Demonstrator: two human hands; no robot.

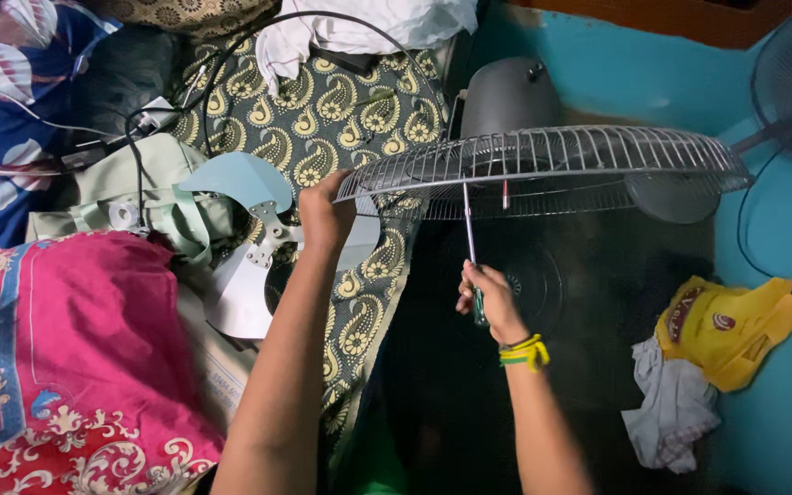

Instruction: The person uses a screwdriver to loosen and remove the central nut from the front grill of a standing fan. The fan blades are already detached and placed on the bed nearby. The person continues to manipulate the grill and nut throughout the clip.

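Pink patterned bedding [66, 367] lay far left, pale fan blades [245, 238] beside it on paisley cloth [341, 119]. Left hand [323, 215], grip clenched on rim of wire fan guard [543, 160], held it level over dark floor. Right hand [488, 302], grip closed round green-handled screwdriver [471, 247], tip up at guard's underside. Step judged: working fastener at guard. Next move called for steady guard, tip seated square. Yellow bag [726, 330] lay right.

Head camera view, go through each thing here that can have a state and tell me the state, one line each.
Wire fan guard: detached, held up by left hand.
Screwdriver: upright in right hand, tip at guard.
Fan blades: removed, lying on bedding.
Yellow bag: crumpled on floor.
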